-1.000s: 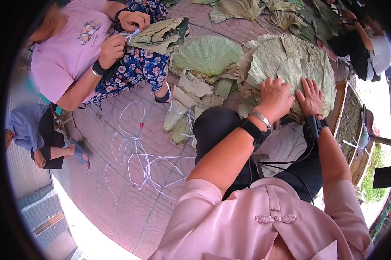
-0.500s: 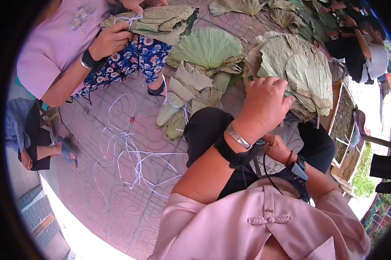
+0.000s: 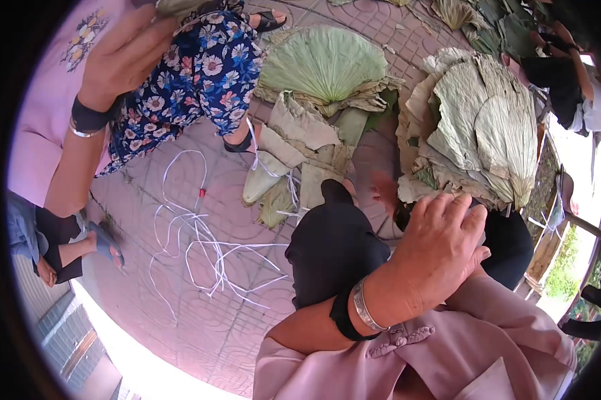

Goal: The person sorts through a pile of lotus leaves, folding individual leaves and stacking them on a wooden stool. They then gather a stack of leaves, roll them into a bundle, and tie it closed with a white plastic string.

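My left hand (image 3: 440,250), with a silver bracelet (image 3: 367,303) and a black band at its wrist, lies across my right forearm (image 3: 475,270). Its fingers bend over the far side and the thumb stays on the near side, around the right wrist. The wristwatch there is covered, and my right hand is hidden behind the left. Just beyond my fingertips stands a stack of dried, fan-shaped leaves (image 3: 477,127). A reddish blur shows to the left of the stack's base. Below my hands is my pink shirt (image 3: 440,347); my black-trousered knee (image 3: 334,247) is at the left.
Tangled white cord (image 3: 210,257) lies on the paving. Leaf bundles tied with white cord (image 3: 274,170) and a green leaf fan (image 3: 324,67) lie ahead. A co-worker's hand (image 3: 124,57) is at upper left; another person's foot (image 3: 107,243) is below it.
My left hand has come down and right, over my right wrist, covering the watch. The view has shifted, so the leaf stack appears further right. The co-worker's tied bundle is mostly out of view.
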`<action>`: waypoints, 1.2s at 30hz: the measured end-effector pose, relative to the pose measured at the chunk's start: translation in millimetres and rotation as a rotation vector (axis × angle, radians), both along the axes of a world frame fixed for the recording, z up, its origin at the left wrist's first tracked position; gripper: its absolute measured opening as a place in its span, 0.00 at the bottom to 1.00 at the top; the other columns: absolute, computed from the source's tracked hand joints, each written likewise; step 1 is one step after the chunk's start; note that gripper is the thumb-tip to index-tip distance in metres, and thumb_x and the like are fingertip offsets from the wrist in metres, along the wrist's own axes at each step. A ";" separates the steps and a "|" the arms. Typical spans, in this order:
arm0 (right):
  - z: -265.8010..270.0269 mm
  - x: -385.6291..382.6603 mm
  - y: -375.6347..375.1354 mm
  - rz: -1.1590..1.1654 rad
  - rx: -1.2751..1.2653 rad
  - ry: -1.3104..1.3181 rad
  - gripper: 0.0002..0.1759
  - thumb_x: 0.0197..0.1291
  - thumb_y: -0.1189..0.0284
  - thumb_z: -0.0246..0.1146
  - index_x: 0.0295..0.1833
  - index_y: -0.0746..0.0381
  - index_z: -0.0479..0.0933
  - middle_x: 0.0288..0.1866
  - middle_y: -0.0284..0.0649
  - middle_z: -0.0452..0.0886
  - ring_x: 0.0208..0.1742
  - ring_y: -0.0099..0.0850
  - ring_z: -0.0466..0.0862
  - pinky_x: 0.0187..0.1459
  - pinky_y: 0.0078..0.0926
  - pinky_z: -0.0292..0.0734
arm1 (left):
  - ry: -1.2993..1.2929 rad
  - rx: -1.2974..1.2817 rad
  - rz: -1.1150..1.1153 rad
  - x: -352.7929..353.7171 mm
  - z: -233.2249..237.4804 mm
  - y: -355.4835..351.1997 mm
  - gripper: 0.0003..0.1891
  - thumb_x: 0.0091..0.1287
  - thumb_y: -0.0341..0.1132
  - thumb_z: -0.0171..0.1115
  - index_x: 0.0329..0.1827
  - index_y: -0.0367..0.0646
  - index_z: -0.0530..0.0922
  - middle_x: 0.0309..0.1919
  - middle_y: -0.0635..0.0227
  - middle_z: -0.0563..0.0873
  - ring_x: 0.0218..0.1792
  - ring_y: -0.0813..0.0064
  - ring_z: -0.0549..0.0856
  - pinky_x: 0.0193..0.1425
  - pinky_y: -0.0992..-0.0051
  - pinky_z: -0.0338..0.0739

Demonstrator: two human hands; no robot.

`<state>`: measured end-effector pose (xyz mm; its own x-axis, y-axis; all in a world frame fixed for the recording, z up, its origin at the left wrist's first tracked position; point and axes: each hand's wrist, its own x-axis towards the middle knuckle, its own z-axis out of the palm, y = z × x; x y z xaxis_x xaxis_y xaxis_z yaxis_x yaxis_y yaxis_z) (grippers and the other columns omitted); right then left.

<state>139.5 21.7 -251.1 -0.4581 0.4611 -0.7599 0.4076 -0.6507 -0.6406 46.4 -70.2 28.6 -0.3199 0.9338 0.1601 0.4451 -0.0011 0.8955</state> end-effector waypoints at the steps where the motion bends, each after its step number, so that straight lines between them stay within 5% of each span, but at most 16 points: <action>1: -5.9 -11.4 -1.3 -0.039 -0.029 0.016 0.18 0.60 0.65 0.59 0.52 0.66 0.76 0.48 0.41 0.81 0.50 0.30 0.78 0.51 0.27 0.70 | -0.014 -0.017 -0.013 0.1 -0.5 -2.0 0.28 0.58 0.41 0.63 0.58 0.36 0.69 0.55 0.52 0.71 0.57 0.56 0.71 0.61 0.60 0.63; 17: -89.8 -97.5 10.0 -0.250 -0.217 0.143 0.20 0.61 0.63 0.59 0.53 0.66 0.76 0.49 0.39 0.80 0.52 0.29 0.77 0.54 0.27 0.69 | -0.179 -0.157 -0.085 -27.1 -1.9 -9.9 0.29 0.61 0.44 0.58 0.60 0.32 0.68 0.57 0.48 0.70 0.57 0.54 0.71 0.61 0.60 0.64; 25: -60.9 -48.4 28.0 0.023 0.414 -0.187 0.17 0.59 0.65 0.59 0.48 0.65 0.78 0.49 0.41 0.81 0.52 0.35 0.78 0.52 0.27 0.70 | -0.159 -0.149 -0.077 -20.7 1.6 -8.8 0.29 0.59 0.44 0.60 0.59 0.32 0.68 0.57 0.49 0.70 0.56 0.55 0.71 0.60 0.61 0.65; 36: -22.8 37.2 -5.1 0.305 0.496 -0.220 0.14 0.57 0.66 0.60 0.44 0.64 0.79 0.46 0.42 0.81 0.50 0.37 0.79 0.49 0.28 0.72 | -0.096 -0.175 -0.067 -7.2 7.6 -16.6 0.29 0.60 0.45 0.62 0.59 0.35 0.68 0.55 0.53 0.72 0.55 0.57 0.73 0.61 0.61 0.64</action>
<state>176.6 16.6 -273.9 -0.4814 0.6567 -0.5805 0.6853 -0.1308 -0.7164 39.2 -86.8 36.3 -0.2622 0.9644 -0.0342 0.3618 0.1311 0.9230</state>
